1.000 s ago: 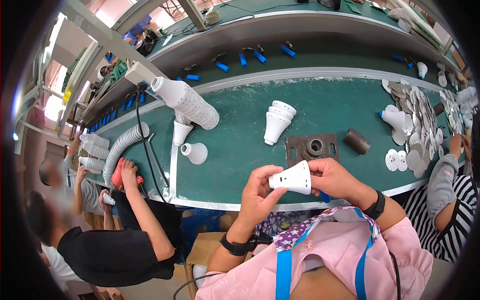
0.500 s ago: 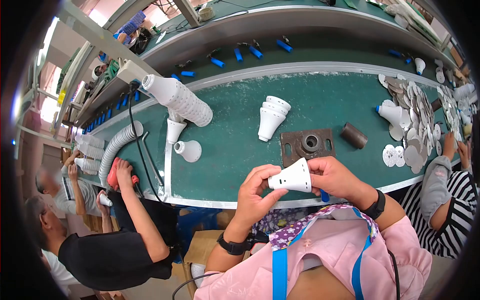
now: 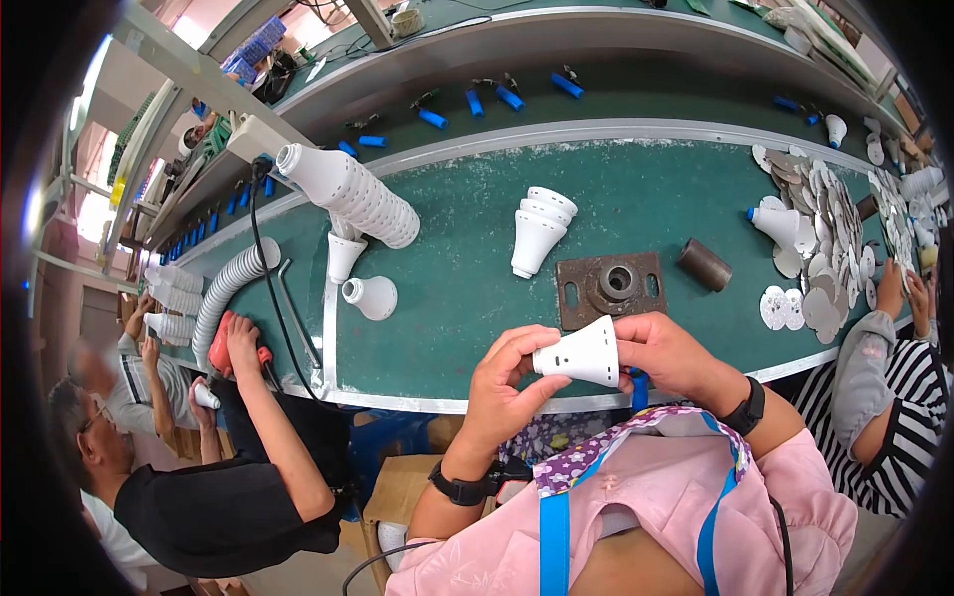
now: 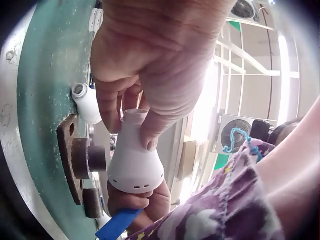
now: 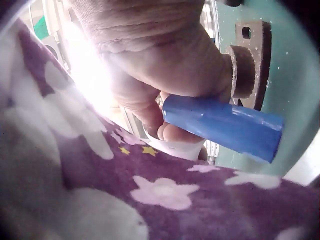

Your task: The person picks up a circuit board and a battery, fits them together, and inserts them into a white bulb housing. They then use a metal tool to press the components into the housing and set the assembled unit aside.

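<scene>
A white cone-shaped bulb housing (image 3: 588, 358) with small slots lies sideways between my hands, above the table's front edge. My left hand (image 3: 505, 382) pinches it near the narrow neck, thumb and fingers on opposite sides in the left wrist view. At the wide end, my right hand (image 3: 668, 353) has its fingers at the rim of the housing. A blue tube-like part (image 5: 222, 127) sticks out from the right fingers, outside the housing. Those fingers hide its inner end. Just beyond the hands sits a rusty metal plate (image 3: 574, 316) with a raised ring.
Nested white housings (image 3: 542, 243) stand behind the plate; a taller stack (image 3: 363, 199) leans at left beside a single housing (image 3: 373, 298). A metal tube (image 3: 705, 264) and heaped metal discs (image 3: 823, 238) lie right. A person (image 3: 214, 497) sits left, holding a red tool (image 3: 227, 343).
The blue part has turned in my right fingers and hangs straighter down. Both hands and the housing stay almost in place, while the head view has shifted slightly.
</scene>
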Demonstrator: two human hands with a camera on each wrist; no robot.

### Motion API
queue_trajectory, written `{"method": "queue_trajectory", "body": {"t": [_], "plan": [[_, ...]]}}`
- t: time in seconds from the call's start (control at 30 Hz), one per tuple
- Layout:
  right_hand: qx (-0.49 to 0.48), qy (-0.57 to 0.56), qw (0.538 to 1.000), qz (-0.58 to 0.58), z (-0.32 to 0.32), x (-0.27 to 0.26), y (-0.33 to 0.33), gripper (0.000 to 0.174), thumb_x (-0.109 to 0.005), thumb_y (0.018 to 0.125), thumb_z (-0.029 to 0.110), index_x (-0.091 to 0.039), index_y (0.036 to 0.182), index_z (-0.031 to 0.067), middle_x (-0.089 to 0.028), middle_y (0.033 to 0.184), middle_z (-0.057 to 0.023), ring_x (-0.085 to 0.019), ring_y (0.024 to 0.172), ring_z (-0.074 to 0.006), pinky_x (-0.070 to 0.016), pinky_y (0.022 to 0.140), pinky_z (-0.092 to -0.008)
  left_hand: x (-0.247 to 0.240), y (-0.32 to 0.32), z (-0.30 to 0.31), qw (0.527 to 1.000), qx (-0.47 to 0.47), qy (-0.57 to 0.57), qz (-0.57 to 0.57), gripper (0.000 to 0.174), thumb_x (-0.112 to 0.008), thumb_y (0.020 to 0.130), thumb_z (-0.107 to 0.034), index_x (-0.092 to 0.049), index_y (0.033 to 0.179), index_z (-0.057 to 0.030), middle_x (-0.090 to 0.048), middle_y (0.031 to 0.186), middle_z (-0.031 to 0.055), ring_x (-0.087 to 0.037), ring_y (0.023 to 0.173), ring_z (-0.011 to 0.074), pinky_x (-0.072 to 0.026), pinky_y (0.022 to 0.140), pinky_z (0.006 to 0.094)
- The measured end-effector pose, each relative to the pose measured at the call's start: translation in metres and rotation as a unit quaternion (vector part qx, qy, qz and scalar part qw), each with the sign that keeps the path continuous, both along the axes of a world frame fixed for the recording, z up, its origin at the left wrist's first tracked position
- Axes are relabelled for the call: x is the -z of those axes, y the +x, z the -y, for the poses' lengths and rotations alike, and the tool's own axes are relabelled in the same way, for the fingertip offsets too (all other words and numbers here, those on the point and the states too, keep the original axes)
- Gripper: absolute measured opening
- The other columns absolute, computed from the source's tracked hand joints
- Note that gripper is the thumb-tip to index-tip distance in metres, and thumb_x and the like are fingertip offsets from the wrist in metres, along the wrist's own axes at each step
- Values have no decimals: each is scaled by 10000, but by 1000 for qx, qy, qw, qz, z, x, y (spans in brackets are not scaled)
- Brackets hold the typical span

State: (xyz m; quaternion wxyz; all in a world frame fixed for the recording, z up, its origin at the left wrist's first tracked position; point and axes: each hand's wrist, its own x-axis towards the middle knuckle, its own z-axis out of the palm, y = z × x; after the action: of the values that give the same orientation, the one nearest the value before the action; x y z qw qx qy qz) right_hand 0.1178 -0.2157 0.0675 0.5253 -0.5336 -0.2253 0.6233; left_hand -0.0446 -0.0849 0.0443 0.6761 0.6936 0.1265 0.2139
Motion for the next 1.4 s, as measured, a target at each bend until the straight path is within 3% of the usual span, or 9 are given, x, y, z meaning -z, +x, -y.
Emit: {"method": "queue_trajectory", "body": {"t": [0.33, 0.6, 0.77, 0.97, 1.07, 1.13, 1.2, 1.3, 1.4], "plan": [[-22, 126, 992, -12, 7, 5, 0, 264, -467, 897, 177, -532, 1075, -7, -535, 825, 3, -462, 690, -40, -398, 598, -192, -2, -2, -3, 999, 6, 45, -25, 404, -662, 694, 56, -544, 1079, 30, -478, 1098, 115, -517, 983, 173, -459, 801, 269], [4, 78, 992, 94, 4, 2, -8, 243, -527, 857, 130, -553, 1062, 3, -539, 858, 11, -457, 693, -31, -400, 591, -200, 2, 0, 3, 981, -54, 184, -31, 265, -585, 777, 9, -574, 1042, 10, -437, 1109, 83, -511, 811, 110, -444, 671, 203], [32, 133, 974, 181, -1, 11, -11, 233, -541, 845, 136, -566, 1028, -5, -533, 843, -7, -459, 672, -40, -398, 571, -208, 14, -2, 7, 984, -127, -102, -77, 139, -564, 825, -61, -592, 942, 8, -423, 1121, 92, -503, 753, 69, -454, 621, 205], [36, 159, 940, 300, -7, 12, -13, 265, -584, 804, 131, -554, 1035, 5, -517, 816, -55, -492, 657, -102, -407, 572, -242, 14, 5, 5, 966, -130, -213, -64, 146, -526, 847, -68, -576, 937, 35, -446, 1133, 67, -524, 775, 106, -462, 631, 228], [37, 226, 861, 453, -6, 13, -9, 308, -630, 754, 126, -535, 1028, 22, -516, 823, -84, -528, 671, -187, -431, 572, -296, 15, 7, 5, 965, -123, -228, -46, 182, -519, 858, -89, -562, 974, 43, -470, 1112, 70, -525, 822, 117, -464, 647, 243], [-42, 130, 817, 561, 1, 12, -2, 321, -663, 704, 127, -520, 980, 49, -508, 816, -94, -539, 724, -268, -448, 589, -352, 15, 6, 4, 957, -137, -253, -33, 203, -515, 863, -102, -548, 1003, 41, -493, 1083, 68, -527, 830, 119, -464, 650, 243], [-13, 153, 755, 637, 1, 20, 2, 221, -670, 673, 151, -527, 824, 77, -494, 770, -73, -538, 715, -262, -449, 574, -347, 15, 6, 2, 948, -152, -279, -20, 225, -512, 867, -114, -534, 1032, 38, -517, 1054, 66, -529, 839, 121, -464, 653, 242], [33, 161, 550, 818, -2, 3, 7, 134, -610, 671, 155, -487, 649, 109, -470, 695, -52, -520, 625, -197, -435, 507, -309, 15, 6, 2, 946, -123, -300, -17, 265, -509, 873, -136, -504, 1079, 30, -554, 995, 58, -531, 842, 119, -466, 661, 247], [-27, 103, 575, 811, 0, -8, 8, 109, -590, 683, 139, -489, 698, 99, -466, 683, -51, -515, 580, -187, -434, 466, -320, 17, 7, 1, 940, -120, -320, -4, 282, -508, 876, -150, -494, 1096, 27, -568, 977, 55, -531, 846, 117, -467, 681, 250]]}}
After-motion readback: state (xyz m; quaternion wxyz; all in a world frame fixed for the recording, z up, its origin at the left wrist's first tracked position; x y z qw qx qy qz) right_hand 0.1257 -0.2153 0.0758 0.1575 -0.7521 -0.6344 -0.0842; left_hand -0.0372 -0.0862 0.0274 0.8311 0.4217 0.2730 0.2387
